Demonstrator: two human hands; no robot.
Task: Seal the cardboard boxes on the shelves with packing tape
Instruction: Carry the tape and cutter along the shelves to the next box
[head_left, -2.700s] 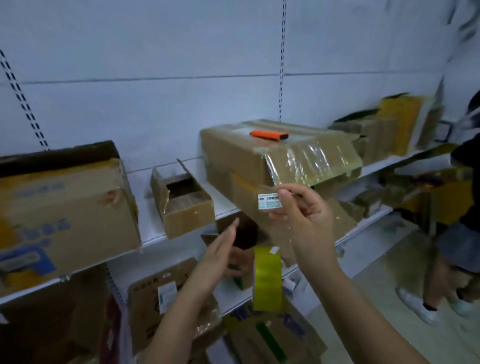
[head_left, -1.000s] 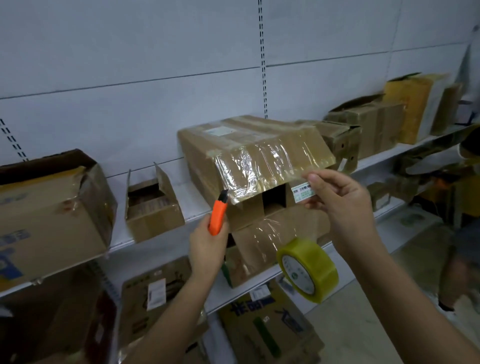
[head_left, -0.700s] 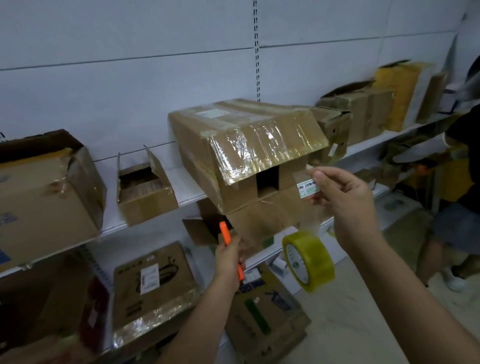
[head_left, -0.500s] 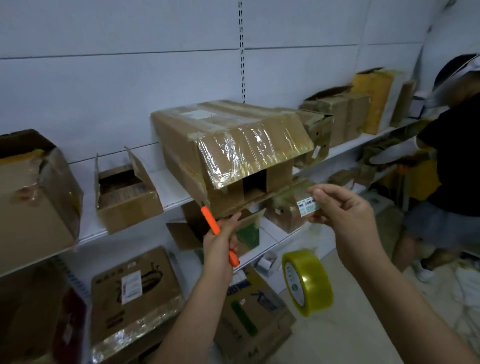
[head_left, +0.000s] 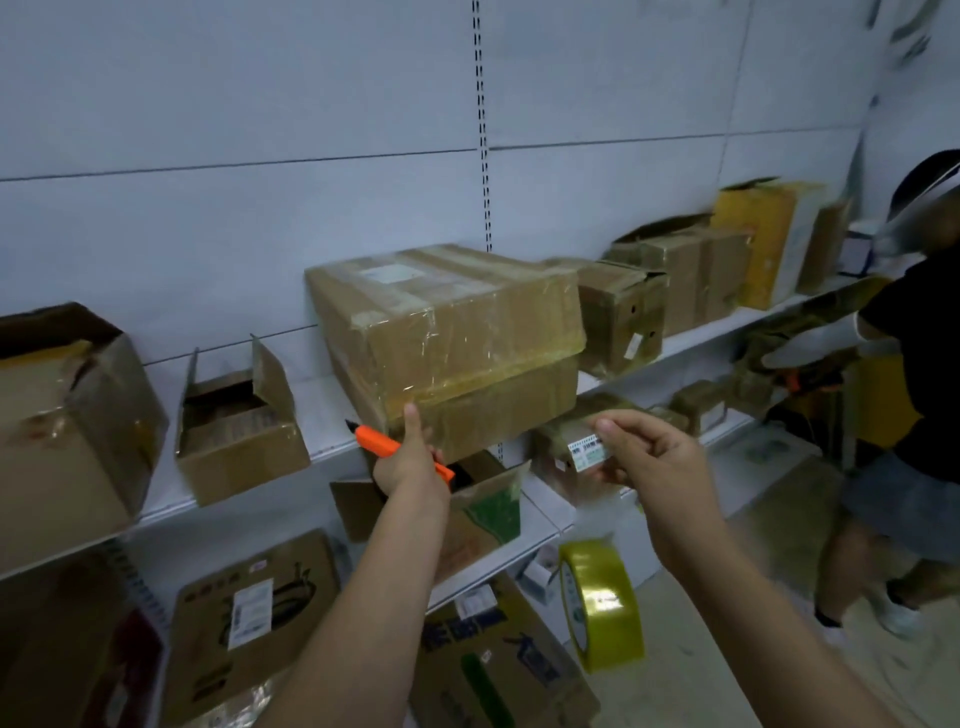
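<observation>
Box (head_left: 457, 338) just above left hand (head_left: 410, 462)

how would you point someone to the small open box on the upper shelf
Start at the white upper shelf and find the big tape-wrapped box at its middle. The small open box sits just left of it. Unlike its neighbours, its flaps stand up and you can see inside.

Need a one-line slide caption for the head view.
Left hand holds an orange box cutter against a taped cardboard box; right hand pinches the tape end, yellow roll hanging below.
</observation>
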